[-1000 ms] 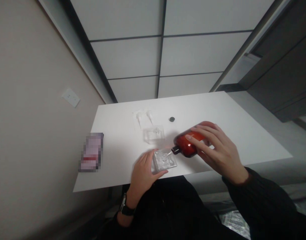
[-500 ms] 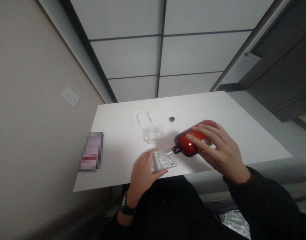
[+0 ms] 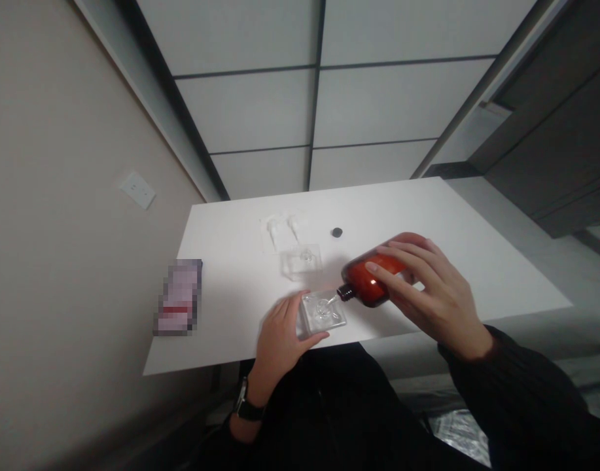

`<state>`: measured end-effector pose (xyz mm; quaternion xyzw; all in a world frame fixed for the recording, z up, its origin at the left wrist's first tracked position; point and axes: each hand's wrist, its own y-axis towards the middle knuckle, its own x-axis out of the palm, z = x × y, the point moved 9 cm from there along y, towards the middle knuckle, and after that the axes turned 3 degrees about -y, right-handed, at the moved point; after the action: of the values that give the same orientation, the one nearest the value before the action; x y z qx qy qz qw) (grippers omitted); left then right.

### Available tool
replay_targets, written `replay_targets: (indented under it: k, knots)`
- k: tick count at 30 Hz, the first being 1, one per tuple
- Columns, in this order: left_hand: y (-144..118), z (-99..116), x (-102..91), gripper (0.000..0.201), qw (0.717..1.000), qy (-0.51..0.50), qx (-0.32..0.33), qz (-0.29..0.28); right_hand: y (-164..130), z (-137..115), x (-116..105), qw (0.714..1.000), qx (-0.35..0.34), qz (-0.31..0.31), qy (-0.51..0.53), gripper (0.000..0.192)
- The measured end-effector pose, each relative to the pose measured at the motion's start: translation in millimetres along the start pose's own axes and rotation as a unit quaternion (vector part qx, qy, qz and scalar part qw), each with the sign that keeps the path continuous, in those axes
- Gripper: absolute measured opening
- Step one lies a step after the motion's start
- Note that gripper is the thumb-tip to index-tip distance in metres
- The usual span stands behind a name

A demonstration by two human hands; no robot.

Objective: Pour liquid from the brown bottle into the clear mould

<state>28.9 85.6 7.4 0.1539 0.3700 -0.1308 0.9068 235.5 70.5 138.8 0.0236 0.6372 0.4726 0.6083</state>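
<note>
My right hand (image 3: 432, 294) is wrapped round an amber bottle (image 3: 371, 281), tipped so that its uncapped dark neck points left and down. A thin clear stream runs from its mouth to a clear square bottle (image 3: 324, 315). Thumb and fingers of my left hand (image 3: 284, 330) grip that bottle by its left and near sides as it stands on the table. Just beyond it rests a second clear square bottle (image 3: 301, 263). Two white pump tops (image 3: 274, 229) lie farther back, and a small dark round cap (image 3: 337, 232) is to their right.
The white table (image 3: 231, 281) has its near edge close to my body. On its left side lies a blurred-out pinkish rectangular object (image 3: 179, 297). A wall with a socket plate (image 3: 138, 190) rises at the left, and pale panelled doors (image 3: 260, 111) stand behind the table.
Both hands keep their holds and the bottles stay almost in place. The stream from the amber bottle shows in both frames.
</note>
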Motion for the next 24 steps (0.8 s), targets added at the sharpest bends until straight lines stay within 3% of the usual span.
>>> replay_targets:
  k: [24]
  knots:
    - [0.3, -2.1, 1.9, 0.075, 1.000, 0.001, -0.003, -0.005, 1.0, -0.1, -0.6, 1.000, -0.003, 0.006, -0.004, 0.062]
